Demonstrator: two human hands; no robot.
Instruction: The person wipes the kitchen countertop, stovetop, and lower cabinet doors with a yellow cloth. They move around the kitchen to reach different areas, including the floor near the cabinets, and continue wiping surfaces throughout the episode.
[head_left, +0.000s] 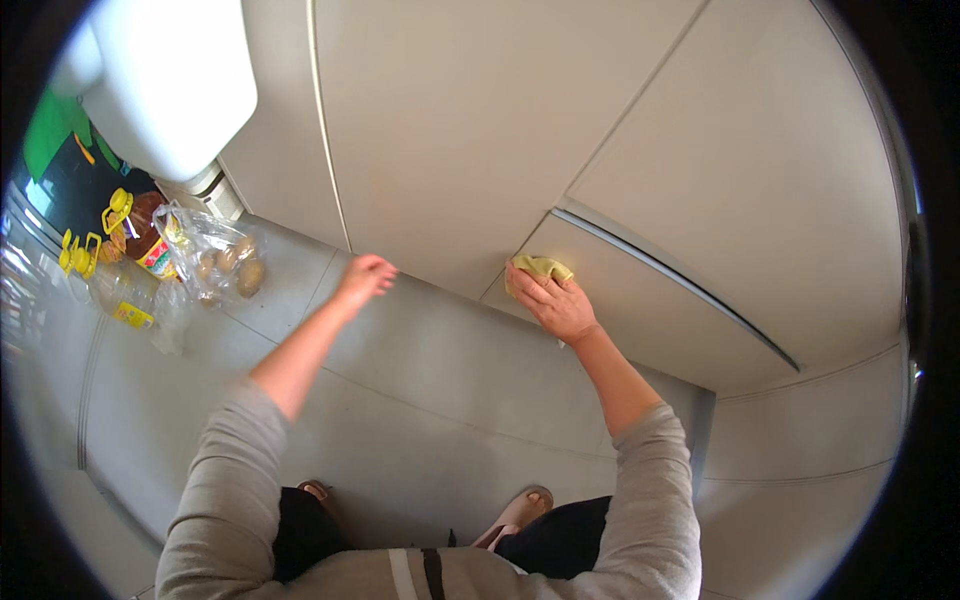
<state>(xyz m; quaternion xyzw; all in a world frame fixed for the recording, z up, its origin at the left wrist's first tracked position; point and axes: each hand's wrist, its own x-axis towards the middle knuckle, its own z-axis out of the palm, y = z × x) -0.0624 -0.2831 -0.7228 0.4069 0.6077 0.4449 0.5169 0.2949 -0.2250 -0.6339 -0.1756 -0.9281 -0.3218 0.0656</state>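
A yellow cloth (541, 266) lies under my right hand (553, 301), which presses it flat against a beige cabinet front (637, 300), near the seam left of a long metal handle strip (679, 289). My left hand (367, 279) hangs in the air above the grey tiled floor (420, 352), close to the lower edge of the cabinets. Its fingers are slightly bent and somewhat blurred, and nothing shows in them.
On the floor at left stand large plastic bottles with yellow caps (120, 289), one holding dark liquid (142, 229). Beside them lies a clear plastic bag of potatoes (225, 259). A white rounded object (172, 82) juts in at upper left. My sandalled feet (525, 506) are below.
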